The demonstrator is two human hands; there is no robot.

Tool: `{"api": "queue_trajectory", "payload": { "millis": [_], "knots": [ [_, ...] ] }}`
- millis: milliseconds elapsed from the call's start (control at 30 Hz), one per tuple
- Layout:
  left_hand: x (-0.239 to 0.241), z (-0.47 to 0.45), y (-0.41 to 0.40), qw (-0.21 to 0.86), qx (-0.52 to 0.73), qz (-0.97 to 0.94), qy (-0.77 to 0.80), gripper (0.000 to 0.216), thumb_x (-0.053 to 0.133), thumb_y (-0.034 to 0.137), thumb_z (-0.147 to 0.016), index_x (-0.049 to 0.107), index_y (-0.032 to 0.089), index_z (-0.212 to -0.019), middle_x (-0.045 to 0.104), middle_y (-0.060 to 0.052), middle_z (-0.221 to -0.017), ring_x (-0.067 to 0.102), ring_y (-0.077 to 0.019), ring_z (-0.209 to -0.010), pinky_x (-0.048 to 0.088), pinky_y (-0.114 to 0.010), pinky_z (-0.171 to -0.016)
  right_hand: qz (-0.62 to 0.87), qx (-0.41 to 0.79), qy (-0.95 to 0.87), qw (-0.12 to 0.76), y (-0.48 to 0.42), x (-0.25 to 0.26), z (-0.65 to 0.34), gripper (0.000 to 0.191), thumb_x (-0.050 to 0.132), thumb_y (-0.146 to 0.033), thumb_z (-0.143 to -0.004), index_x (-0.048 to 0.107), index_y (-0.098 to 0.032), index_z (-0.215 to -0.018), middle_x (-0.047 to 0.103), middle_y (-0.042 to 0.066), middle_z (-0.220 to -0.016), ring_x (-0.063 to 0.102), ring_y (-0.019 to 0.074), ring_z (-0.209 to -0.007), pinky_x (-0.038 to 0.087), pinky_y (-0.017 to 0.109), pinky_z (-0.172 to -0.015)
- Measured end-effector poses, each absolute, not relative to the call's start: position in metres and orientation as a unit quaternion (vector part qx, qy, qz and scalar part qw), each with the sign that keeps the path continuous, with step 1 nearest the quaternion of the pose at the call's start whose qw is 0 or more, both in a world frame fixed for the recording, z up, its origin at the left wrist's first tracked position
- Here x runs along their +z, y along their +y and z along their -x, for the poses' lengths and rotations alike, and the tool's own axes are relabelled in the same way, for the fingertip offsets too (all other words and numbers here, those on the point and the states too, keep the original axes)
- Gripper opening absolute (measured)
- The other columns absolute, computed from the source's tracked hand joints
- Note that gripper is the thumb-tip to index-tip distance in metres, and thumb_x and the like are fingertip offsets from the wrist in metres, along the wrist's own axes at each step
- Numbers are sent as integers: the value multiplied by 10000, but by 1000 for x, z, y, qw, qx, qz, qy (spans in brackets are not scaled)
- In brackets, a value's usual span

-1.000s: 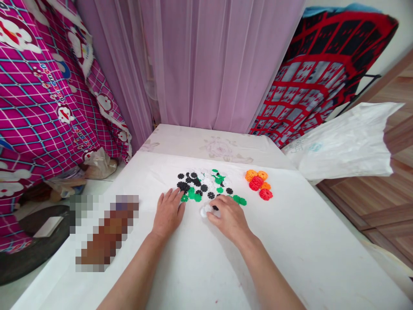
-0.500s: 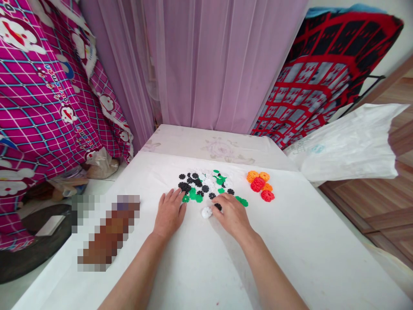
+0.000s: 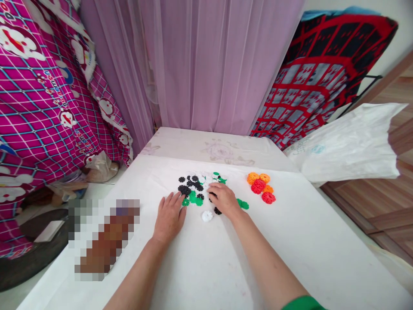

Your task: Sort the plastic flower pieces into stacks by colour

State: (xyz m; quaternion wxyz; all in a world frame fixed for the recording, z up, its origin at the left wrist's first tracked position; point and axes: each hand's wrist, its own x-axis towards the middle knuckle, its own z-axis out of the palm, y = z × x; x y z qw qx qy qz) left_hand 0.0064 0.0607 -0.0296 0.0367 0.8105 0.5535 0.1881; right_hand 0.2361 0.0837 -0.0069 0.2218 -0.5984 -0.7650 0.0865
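Note:
A loose heap of black, green and white plastic discs (image 3: pixel 196 187) lies on the white table (image 3: pixel 206 258). My left hand (image 3: pixel 168 216) rests flat on the table at the heap's near left edge, fingers stretched out, holding nothing. My right hand (image 3: pixel 223 199) reaches into the heap from the right, fingers curled down onto the discs; I cannot make out whether they grip one. A single white disc (image 3: pixel 207 215) lies alone on the table between my two hands. A small pile of orange and red discs (image 3: pixel 262 188) sits apart to the right.
A white plastic bag (image 3: pixel 348 146) lies off the table's right side. Purple curtains (image 3: pixel 206 64) hang behind the table. A patterned pink cloth (image 3: pixel 41 99) hangs at the left, a red and black one (image 3: pixel 322 73) at the right. A blurred patch (image 3: pixel 103 234) covers the table's left part.
My right hand has left the single white disc on the table and moved forward and left into the heap. My left hand has stayed in place.

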Motion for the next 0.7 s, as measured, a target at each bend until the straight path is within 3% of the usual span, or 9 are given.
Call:
{"api": "queue_trajectory", "payload": {
  "millis": [233, 433, 700],
  "knots": [
    [-28, -7, 60, 35, 180, -812, 554, 427, 402, 276, -936, 557, 206, -1327, 539, -87, -1432, 447, -308, -1353, 326, -557, -1121, 647, 60, -699, 300, 49, -28, -268, 210, 547, -157, -862, 743, -230, -871, 688, 48, -1166, 609, 183, -1089, 458, 337, -976],
    [-29, -6, 61, 30, 186, -814, 550, 421, 405, 277, -934, 570, 219, -1317, 553, -94, -1416, 462, -310, -1342, 348, -568, -1105, 673, 16, -682, 286, 42, -19, -270, 202, 545, -172, -857, 736, -227, -824, 721, 39, -1011, 603, 200, -973, 446, 338, -911],
    [-31, -5, 61, 31, 193, -813, 548, 413, 424, 274, -930, 576, 229, -1311, 556, -96, -1413, 466, -304, -1342, 350, -560, -1107, 722, 17, -668, 178, 70, 0, -258, 316, 563, -205, -837, 670, -220, -1134, 706, 70, -1084, 564, 240, -1017, 409, 342, -870]
  ]
}}
